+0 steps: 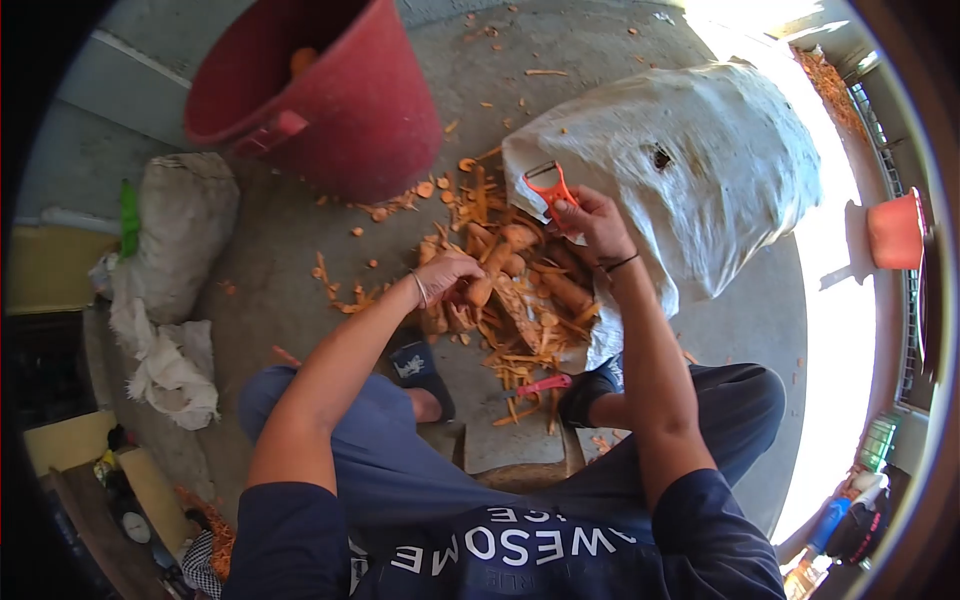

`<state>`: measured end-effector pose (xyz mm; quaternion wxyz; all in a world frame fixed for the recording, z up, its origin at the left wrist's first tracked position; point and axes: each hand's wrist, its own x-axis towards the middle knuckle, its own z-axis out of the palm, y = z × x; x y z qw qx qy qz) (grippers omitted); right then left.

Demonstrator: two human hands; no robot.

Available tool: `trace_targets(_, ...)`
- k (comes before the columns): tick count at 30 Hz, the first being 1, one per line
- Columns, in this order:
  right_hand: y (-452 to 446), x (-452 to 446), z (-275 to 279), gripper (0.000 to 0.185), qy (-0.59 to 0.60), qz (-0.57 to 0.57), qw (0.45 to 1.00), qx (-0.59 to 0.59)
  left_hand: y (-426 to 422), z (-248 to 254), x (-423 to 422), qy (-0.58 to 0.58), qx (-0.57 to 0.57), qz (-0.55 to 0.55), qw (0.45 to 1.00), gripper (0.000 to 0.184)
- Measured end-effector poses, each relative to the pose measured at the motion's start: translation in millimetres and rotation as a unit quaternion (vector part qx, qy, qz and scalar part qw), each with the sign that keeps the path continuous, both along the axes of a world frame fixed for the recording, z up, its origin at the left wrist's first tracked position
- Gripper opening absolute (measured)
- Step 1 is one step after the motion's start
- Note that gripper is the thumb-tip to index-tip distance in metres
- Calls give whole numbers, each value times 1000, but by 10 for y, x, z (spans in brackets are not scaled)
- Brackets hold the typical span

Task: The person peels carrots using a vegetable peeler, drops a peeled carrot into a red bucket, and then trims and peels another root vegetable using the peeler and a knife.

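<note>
My left hand point(449, 278) is closed around a carrot point(490, 274), which it holds over the pile on the floor. Raised to the right, my right hand point(597, 225) grips an orange Y-shaped peeler point(549, 188), its blade pointing up and left, apart from the carrot. Beneath both hands lie several carrots point(567, 291) mixed with orange peelings point(520, 352) and cut-off ends. A knife with a pink handle point(543, 385) rests on the near side of the heap, between my feet; its blade is hard to make out.
A tall red bucket point(385, 120) stands at upper left with something orange inside. The big white sack point(690, 150) lies at upper right, its mouth by the pile. Another sack point(185, 225) leans at left. An orange-red bucket point(897, 230) is at far right.
</note>
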<state>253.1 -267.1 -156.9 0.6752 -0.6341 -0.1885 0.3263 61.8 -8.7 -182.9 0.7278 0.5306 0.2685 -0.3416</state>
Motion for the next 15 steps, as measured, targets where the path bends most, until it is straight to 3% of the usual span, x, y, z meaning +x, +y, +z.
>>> trace_targets(1, 47, 70, 260, 28, -2, 1, 1000, 12, 79, 174, -64, -30, -8, 35, 999, 25)
trace_targets(2, 95, 136, 509, 28, -28, 76, 997, -12, 102, 373, -105, -32, 4, 38, 999, 25)
trace_targets(3, 134, 157, 731, 29, -55, 149, 986, -38, 80, 590, -131, -24, -41, 142, 989, 26)
trace_targets(4, 180, 130, 932, 29, -60, 152, 986, -29, 58, 763, -166, -20, -86, 245, 966, 27)
trace_targets(5, 242, 86, 1125, 28, -95, 222, 968, -74, 33, 939, -208, -35, -62, 273, 959, 34)
trace_targets(6, 298, 24, 1334, 27, -131, 288, 941, -122, 9, 1091, -249, -44, -55, 275, 959, 34)
trace_targets(8, 398, -234, 1625, 28, -201, 309, 921, -125, -62, 1355, -341, -100, 22, 284, 953, 39)
trace_targets(10, 449, -429, 1691, 25, -149, 366, 917, -50, -161, 1592, -453, -117, 15, 287, 951, 43)
trace_targets(15, 389, -689, 1711, 27, -106, 375, 921, -26, -323, 1796, -692, -92, -19, 347, 933, 42)
